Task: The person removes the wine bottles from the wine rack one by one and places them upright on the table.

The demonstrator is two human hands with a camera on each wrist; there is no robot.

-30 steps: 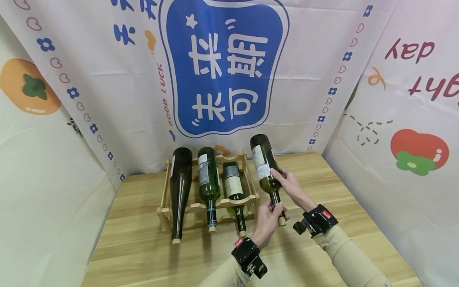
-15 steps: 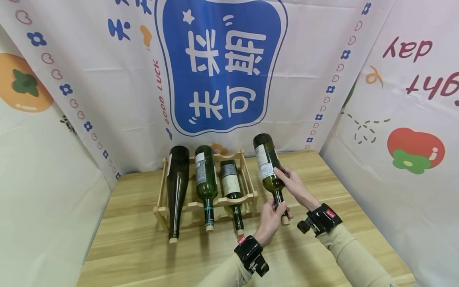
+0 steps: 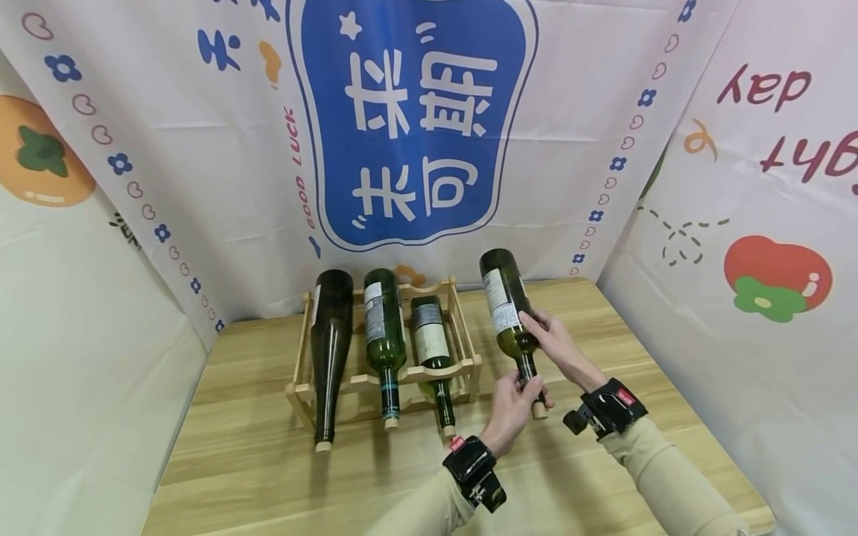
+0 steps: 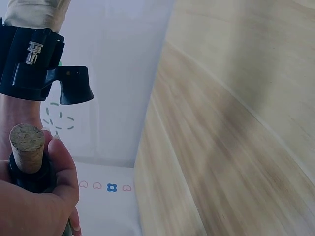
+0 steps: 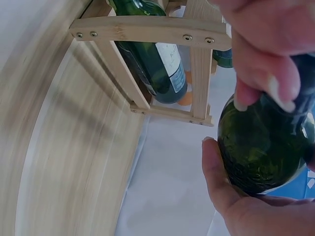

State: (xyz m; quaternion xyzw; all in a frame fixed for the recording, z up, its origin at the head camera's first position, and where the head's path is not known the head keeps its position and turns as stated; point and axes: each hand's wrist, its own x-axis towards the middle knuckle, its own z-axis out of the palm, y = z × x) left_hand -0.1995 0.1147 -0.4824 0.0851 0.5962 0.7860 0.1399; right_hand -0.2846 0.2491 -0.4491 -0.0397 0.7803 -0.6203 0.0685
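The print on the label (image 3: pixel 498 294) of the held bottle (image 3: pixel 518 341) is too small to be read, and part of its neck is covered by the left hand (image 3: pixel 512 412), whose fingers are wrapped round it just above the cork (image 4: pixel 28 152). The bottle's body is gripped near the shoulder by the right hand (image 3: pixel 556 348); most of those fingers are hidden behind the glass. In the right wrist view the bottle is cut off by the frame edge; whether its base touches the worktop (image 3: pixel 228 447) cannot be told. It is held tilted, neck toward the person, just right of the wooden rack (image 3: pixel 418 371), in which a dark bottle (image 3: pixel 331 335), a green bottle (image 3: pixel 385 335) and a shorter-looking bottle (image 3: pixel 432 344), partly masked by the front rail, are laid. Compared with one second earlier, the held bottle has been shifted slightly farther from the rack; both grips and the racked bottles are unchanged.
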